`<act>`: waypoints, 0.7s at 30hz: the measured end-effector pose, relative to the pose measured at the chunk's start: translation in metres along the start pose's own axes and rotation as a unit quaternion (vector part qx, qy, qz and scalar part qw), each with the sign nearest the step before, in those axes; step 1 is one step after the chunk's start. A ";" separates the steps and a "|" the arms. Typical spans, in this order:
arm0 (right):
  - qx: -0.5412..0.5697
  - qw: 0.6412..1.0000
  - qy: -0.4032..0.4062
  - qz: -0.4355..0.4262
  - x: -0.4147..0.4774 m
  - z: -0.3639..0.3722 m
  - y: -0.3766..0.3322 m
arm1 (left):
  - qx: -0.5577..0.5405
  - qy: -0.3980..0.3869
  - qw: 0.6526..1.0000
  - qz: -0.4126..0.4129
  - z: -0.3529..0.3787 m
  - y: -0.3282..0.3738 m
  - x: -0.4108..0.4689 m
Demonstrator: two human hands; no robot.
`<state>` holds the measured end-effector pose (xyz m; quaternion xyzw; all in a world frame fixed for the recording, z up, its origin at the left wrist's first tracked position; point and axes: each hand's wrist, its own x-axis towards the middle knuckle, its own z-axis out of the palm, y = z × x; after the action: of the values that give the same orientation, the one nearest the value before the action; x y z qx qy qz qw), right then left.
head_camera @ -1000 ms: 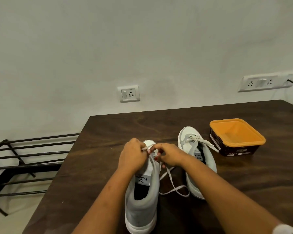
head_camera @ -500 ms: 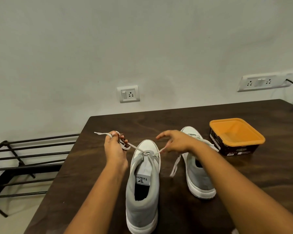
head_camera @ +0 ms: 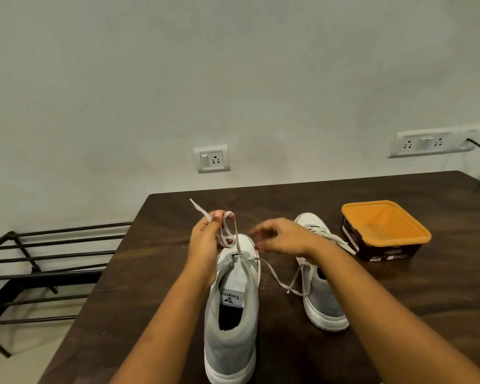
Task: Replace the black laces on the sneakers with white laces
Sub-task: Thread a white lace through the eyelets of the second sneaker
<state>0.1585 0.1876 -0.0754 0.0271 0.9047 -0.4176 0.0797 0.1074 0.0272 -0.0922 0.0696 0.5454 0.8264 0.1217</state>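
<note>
Now: your left hand (head_camera: 205,242) is raised over the toe of the near grey fabric sneaker with a white sole (head_camera: 230,314). Its fingers are curled round the flat white lace (head_camera: 234,231), which loops over the fingertips. One tip of the lace sticks out up and to the left. From the hand the lace drops to the front eyelets. Its other end lies slack on the dark wooden tabletop (head_camera: 150,300), trailing right toward the second grey sneaker (head_camera: 322,300).

Your right hand (head_camera: 286,236) hovers just right of the near sneaker's toe. Fingers loosely bent, motion-blurred, nothing seen in its grip.

The near sneaker stands heel toward you. The second sneaker sits to its right, apart, with a second white lace (head_camera: 330,239) threaded on it. Beyond it sits an open dark rectangular plastic tub with an orange rim (head_camera: 383,231). A black metal rack (head_camera: 39,259) stands off the tabletop's left edge.
</note>
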 end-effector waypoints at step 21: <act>0.160 0.981 0.088 -0.072 0.015 0.020 -0.005 | 0.399 -0.117 0.908 0.057 -0.004 -0.014 0.000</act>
<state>0.1460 0.1692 -0.0869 0.0105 0.8294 -0.5574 -0.0361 0.1083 0.0289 -0.1070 0.2396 0.8063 0.5314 0.0999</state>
